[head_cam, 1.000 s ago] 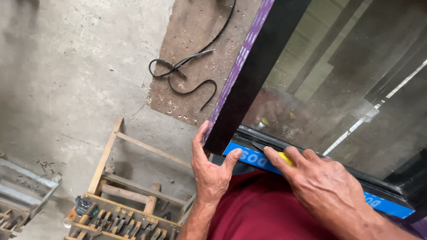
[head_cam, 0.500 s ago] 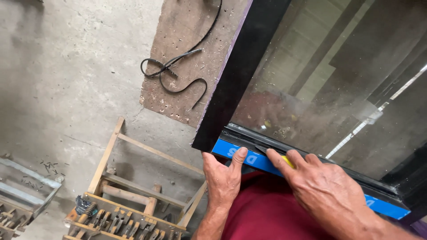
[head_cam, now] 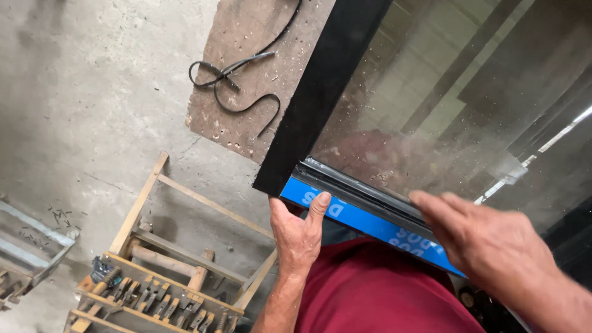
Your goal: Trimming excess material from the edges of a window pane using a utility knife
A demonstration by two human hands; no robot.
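Your left hand (head_cam: 300,237) sits at the near corner of the big glass panel (head_cam: 456,105). Its thumb and first finger are spread wide and press up against the blue strip (head_cam: 364,221) along the panel's near edge. It is not wrapped around anything.

Your right hand (head_cam: 487,243) is further along the same edge. Its fingers are stretched out flat, and the tips touch the dark frame edge (head_cam: 364,188) just above the blue strip. It holds nothing that you can see. It looks a bit blurry.

A wide black frame bar (head_cam: 324,92) runs up the left side of the glass and meets the blue strip at the corner by your left hand. The glass is dusty and shows the roof in it like a mirror.

Your red shirt (head_cam: 376,290) is right under the panel, between your 2 arms.

To the left, a brown board (head_cam: 246,80) lies under the panel with a curly black cord (head_cam: 237,80) on it. Lower down on the grey floor (head_cam: 80,105) stands a wooden rack (head_cam: 166,246) with a row of clamps (head_cam: 154,302) in it. A metal piece (head_cam: 31,246) lies at the far left.
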